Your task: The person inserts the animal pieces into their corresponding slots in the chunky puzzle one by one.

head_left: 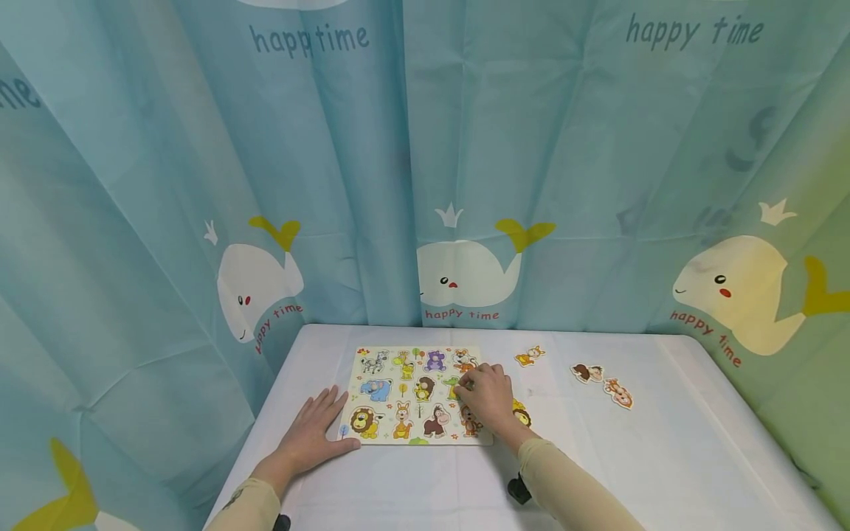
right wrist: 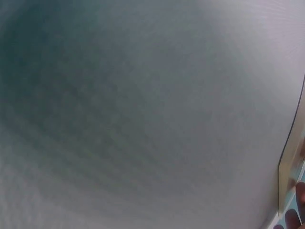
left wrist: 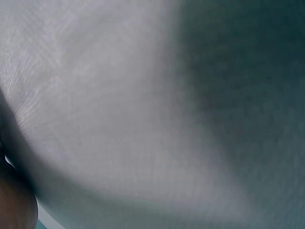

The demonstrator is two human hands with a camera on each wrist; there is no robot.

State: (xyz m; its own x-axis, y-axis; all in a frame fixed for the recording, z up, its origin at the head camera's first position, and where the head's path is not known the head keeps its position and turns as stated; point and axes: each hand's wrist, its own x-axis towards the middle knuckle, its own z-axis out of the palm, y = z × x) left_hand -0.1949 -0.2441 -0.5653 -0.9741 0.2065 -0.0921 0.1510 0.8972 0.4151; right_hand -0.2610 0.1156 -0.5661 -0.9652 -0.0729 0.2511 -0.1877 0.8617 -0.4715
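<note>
A pale puzzle board (head_left: 405, 355) with several colourful animals lies on the white table. My left hand (head_left: 315, 431) rests flat at its left side, fingers spread, with the thumb along the lower left corner. Over the board's right part, my right hand (head_left: 488, 398) bends its fingers down and pinches at a green crocodile puzzle piece (head_left: 453, 389), which the hand partly hides. Beside the right wrist shows a lion piece (head_left: 522, 414), partly covered. The wrist views hold mostly blurred white cloth, with a bit of finger (left wrist: 16, 205) and fingertips (right wrist: 291, 219) at the edges.
To the right of the board lie a loose kangaroo piece (head_left: 530, 357), a gorilla piece (head_left: 587, 373) and an orange-brown animal piece (head_left: 619, 394). A blue curtain (head_left: 372, 184) with whales hangs behind the table. A black object (head_left: 519, 490) sits under the right forearm.
</note>
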